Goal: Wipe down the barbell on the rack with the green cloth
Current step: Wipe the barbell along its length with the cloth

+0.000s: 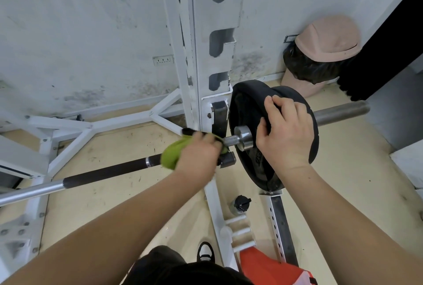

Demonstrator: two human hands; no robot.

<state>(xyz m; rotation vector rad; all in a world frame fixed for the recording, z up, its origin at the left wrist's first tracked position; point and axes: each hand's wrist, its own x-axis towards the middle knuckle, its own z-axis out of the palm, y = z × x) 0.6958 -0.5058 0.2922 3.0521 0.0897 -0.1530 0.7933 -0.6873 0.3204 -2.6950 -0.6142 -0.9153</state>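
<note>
The barbell [100, 173] lies across the white rack [201, 40], its shaft dark in the middle and bare steel at the left. My left hand [199, 152] is closed around the green cloth [174, 153], pressed onto the shaft just left of the rack's hook. A black weight plate [247, 106] sits on the bar's right sleeve [341, 113]. My right hand [283, 129] grips the top rim of that plate, fingers curled over its edge. The steel collar [243, 139] shows between my two hands.
A pink lidded bin [325, 56] with a black bag stands at the back right by the wall. A dark bottle [239, 204] and short white pegs [240, 229] sit on the floor by the rack's base. An orange object [270, 266] lies near my foot.
</note>
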